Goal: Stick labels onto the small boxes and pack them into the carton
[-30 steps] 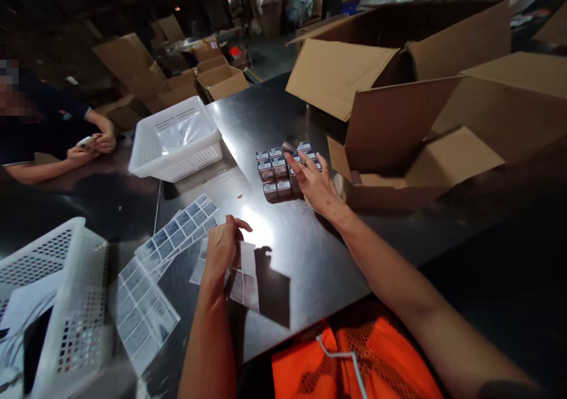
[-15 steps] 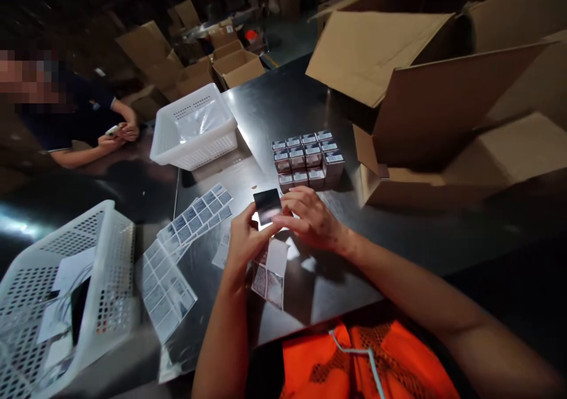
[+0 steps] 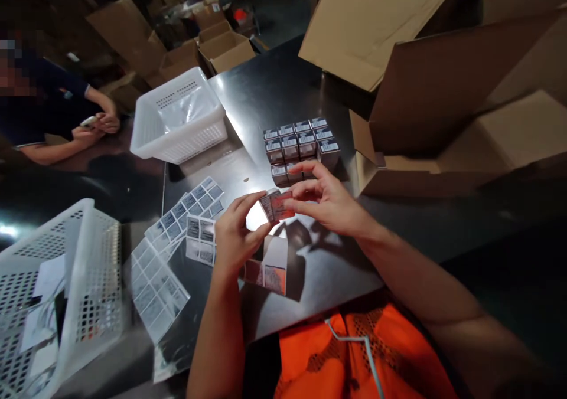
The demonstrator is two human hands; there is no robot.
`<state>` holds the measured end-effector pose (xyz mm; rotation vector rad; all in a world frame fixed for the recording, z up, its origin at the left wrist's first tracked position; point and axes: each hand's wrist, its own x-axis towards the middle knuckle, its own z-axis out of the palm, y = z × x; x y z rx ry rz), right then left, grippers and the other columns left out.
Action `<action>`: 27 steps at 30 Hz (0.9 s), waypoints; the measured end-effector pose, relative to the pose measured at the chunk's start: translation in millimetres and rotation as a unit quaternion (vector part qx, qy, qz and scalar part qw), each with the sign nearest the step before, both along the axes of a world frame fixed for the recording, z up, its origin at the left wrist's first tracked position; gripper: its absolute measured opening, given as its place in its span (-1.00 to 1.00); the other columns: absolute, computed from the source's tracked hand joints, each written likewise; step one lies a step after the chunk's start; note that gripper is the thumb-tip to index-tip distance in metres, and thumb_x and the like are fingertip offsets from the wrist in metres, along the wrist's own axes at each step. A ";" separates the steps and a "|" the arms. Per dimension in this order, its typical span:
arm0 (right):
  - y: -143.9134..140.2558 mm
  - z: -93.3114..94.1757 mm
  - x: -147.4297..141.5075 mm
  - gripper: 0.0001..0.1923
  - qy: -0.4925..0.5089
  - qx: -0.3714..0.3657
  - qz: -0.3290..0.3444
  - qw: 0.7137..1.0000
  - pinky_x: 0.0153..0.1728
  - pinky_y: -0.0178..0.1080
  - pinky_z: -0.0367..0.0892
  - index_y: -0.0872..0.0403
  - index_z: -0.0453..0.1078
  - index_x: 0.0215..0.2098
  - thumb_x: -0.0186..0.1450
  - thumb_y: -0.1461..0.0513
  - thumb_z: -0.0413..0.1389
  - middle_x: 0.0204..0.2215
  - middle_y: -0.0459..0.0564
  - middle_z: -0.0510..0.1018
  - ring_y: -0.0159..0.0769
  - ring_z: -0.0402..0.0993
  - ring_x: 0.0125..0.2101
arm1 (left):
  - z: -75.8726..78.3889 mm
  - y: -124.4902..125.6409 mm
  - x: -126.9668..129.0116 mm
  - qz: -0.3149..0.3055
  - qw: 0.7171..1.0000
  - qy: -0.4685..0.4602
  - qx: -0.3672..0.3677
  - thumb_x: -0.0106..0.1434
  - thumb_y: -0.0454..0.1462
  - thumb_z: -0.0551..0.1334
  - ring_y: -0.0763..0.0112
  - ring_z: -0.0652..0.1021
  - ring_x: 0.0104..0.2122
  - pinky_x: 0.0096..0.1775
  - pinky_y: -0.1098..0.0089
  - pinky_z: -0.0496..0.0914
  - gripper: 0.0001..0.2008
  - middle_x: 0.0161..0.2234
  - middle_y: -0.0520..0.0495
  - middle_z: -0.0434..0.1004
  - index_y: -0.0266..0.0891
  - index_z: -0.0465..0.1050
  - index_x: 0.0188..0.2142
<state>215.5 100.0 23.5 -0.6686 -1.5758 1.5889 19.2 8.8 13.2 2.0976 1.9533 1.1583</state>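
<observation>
In the head view, my left hand [image 3: 237,228] grips a small printed box [image 3: 275,205] between thumb and fingers, just above the table. Small print covers its near face, which has a reddish sheen on the right. My right hand [image 3: 328,201] has its thumb and a finger at the box's right edge, while its index finger is raised. Below the hands lies a label sheet [image 3: 275,278], partly hidden by my left wrist. More label sheets [image 3: 159,284] lie to the left, several overlapping. Rows of similar small boxes [image 3: 290,145] stand just beyond my right hand.
A white basket [image 3: 181,142] with clear plastic bags stands at the back left. Another white basket [image 3: 100,275], holding papers and cables, is at the near left. A large open carton [image 3: 411,177] occupies the right. Across the table, a person's hands [image 3: 95,126] hold a small object.
The small box has turned from a dark, glossy face to a printed one. My right hand's fingers have spread and lifted. The view has shifted slightly, moving the surroundings left and up.
</observation>
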 end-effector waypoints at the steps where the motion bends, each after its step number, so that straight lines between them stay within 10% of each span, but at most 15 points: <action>1: -1.1 -1.5 -0.8 -0.44 -0.004 -0.011 0.000 1.000 -0.13 -0.15 0.52 -0.05 0.22 0.03 0.14 0.16 0.34 -0.44 -0.22 0.50 -0.26 0.61 -0.26 | 0.4 -0.3 0.1 -0.006 1.000 0.013 0.008 0.17 -0.17 0.41 0.26 0.60 -0.09 -0.11 0.35 0.48 -0.54 -0.03 -0.07 0.61 -0.09 0.50 0.07; 27: -0.9 1.5 1.8 -0.42 -0.039 -0.015 0.021 0.999 -0.29 -0.26 0.46 -0.01 0.14 -0.05 0.11 0.19 0.36 -0.46 -0.24 0.53 -0.33 0.57 -0.37 | 3.3 -2.4 3.3 -0.043 0.998 0.044 0.030 0.19 -0.14 0.40 0.28 0.62 -0.09 -0.14 0.38 0.50 -0.54 -0.02 -0.09 0.61 -0.09 0.49 0.09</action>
